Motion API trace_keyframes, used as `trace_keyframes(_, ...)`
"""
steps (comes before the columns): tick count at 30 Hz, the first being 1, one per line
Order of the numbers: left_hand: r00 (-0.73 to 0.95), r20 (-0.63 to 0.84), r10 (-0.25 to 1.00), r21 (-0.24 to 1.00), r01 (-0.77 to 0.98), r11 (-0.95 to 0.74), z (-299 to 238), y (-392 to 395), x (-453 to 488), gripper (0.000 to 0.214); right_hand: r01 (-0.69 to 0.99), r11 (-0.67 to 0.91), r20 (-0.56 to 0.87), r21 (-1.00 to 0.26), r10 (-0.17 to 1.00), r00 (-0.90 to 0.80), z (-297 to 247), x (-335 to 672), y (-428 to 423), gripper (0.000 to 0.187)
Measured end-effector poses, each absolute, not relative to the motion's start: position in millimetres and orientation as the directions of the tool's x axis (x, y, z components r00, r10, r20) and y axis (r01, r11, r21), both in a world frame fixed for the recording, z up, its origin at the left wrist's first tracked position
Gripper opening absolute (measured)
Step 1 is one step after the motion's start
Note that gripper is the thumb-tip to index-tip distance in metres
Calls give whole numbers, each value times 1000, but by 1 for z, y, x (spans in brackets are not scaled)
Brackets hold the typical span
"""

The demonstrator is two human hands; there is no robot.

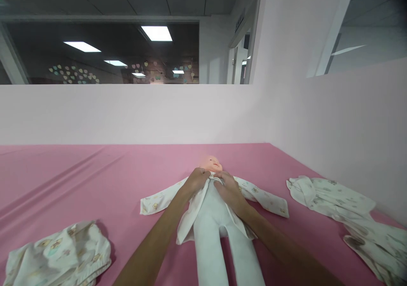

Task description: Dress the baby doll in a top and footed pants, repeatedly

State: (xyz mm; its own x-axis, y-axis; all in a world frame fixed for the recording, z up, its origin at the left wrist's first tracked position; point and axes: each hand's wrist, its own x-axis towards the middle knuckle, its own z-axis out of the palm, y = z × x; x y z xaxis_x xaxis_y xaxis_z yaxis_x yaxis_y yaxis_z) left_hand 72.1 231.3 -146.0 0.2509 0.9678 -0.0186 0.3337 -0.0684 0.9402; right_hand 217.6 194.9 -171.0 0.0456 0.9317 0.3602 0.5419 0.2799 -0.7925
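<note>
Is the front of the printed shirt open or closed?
The printed shirt is mostly open: its front panels lie apart, exposing the doll's white body.

One doll (210, 216), two hands (199, 178) (229, 188)

White walls (127, 114) meet in corner, R of ctr. Wide dark window (181, 48) w/ bright rect. lights (157, 33) & pastel hearts (75, 73). 2nd window (375, 40) upper R. Pink covering (57, 165) below, creased at L.
</note>
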Motion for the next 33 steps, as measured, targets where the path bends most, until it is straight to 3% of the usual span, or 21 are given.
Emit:
trace_keyframes(14,250,-88,964,946,325,3,-131,218,72,19,468,358,403,-808,915,-4,-167,220,190,31)
trace_keyframes(23,220,-34,975,919,391,-57,-122,198,73,18,491,391,442,-778,897,-13,-173,224,195,34)
trace_keyframes(26,197,-22,980,856,510,-83,-118,177,65,26,556,388,464,-735,886,-4,-172,229,190,30)
trace_keyframes(29,179,8,984,745,655,-125,-117,152,54,16,617,395,489,-681,872,-18,-169,237,178,25)
trace_keyframes(33,103,47,994,605,789,-110,-121,126,48,24,626,370,450,-687,893,-34,-167,248,157,22)
